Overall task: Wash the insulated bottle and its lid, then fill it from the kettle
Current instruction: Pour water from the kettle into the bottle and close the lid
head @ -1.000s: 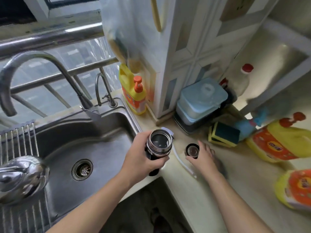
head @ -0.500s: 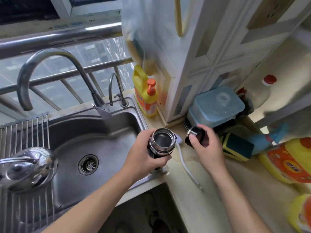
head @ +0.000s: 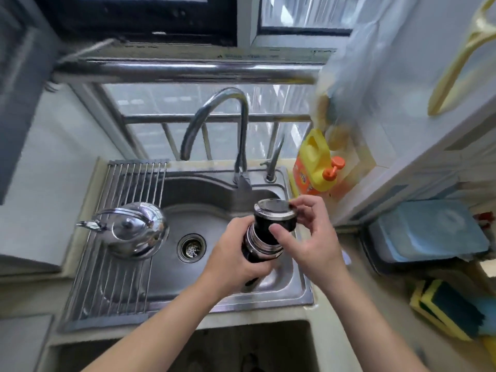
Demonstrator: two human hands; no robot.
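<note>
Left hand [head: 236, 261]: wrapped around bottle [head: 261, 247], above sink [head: 300, 288].
Right hand [head: 311, 237]: pinching lid [head: 276, 214] on bottle top.
Kettle [head: 134, 229]: left of both hands, untouched.
Left: filling, probably washing too.

Both forearms reach forward, left hand [head: 236, 260] wrapped closed, right hand [head: 312, 237] apparently pinching with fingertips.

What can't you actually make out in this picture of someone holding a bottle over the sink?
All in the head view:
- Bottle: lower body hidden by the left hand; contents covered by the lid.
- Lid: whether fully screwed on, unclear under the right hand.
- Kettle: closed, so its water level is unseen.
- Yellow detergent jug: label blurred.
- Sponges: cut off by the right edge.
</note>
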